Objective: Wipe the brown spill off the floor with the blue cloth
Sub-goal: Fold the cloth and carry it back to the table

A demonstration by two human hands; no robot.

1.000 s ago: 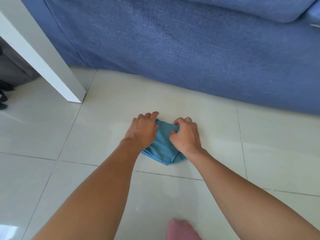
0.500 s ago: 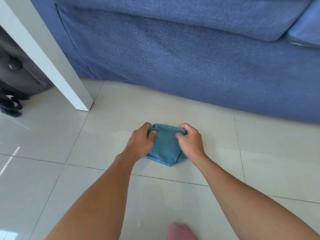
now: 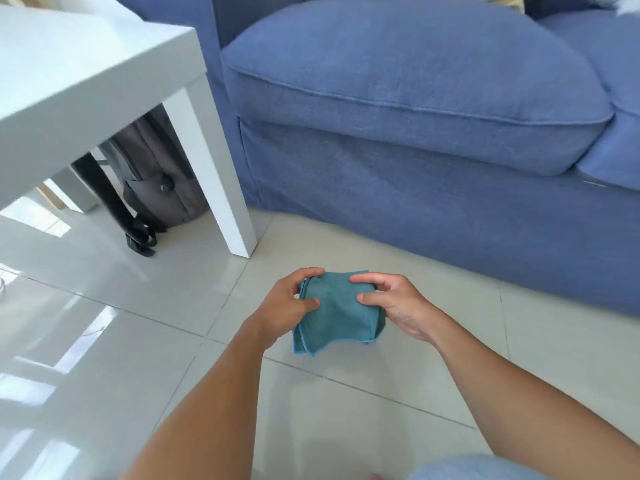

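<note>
glossy pale floor tiles (image 3: 104,341) beside blue sofa (image 3: 415,116), white table (image 3: 69,74).

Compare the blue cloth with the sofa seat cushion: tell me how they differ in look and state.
The blue cloth is teal and thin, folded into layers; the sofa seat cushion is a duller violet-blue, thick and puffed, with a piped seam. The cloth is gripped by the left hand and the right hand above the floor; the cushion rests on the sofa, untouched. Both are blue fabric.
</note>
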